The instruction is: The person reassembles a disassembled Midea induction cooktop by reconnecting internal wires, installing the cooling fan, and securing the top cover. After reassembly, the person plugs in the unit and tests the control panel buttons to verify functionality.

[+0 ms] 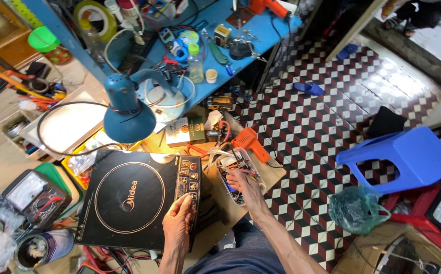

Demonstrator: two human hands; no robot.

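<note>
While flat on cooktop [134,198], left hand [177,223].

Single view only, from a camera worn on the person's head. It looks steeply down and slightly forward, wide angle, edges bowed. Near field, bottom centre: both forearms, left hand [178,223] and right hand [241,182], close to the lens, over the induction cooktop [129,203]. Mid field, upper left: blue bench [261,30] and blue desk lamp [129,119], seen from above. Right half: chequered tile floor [322,127] and blue plastic stool [408,157], farther off. No second view to overlap.
</note>
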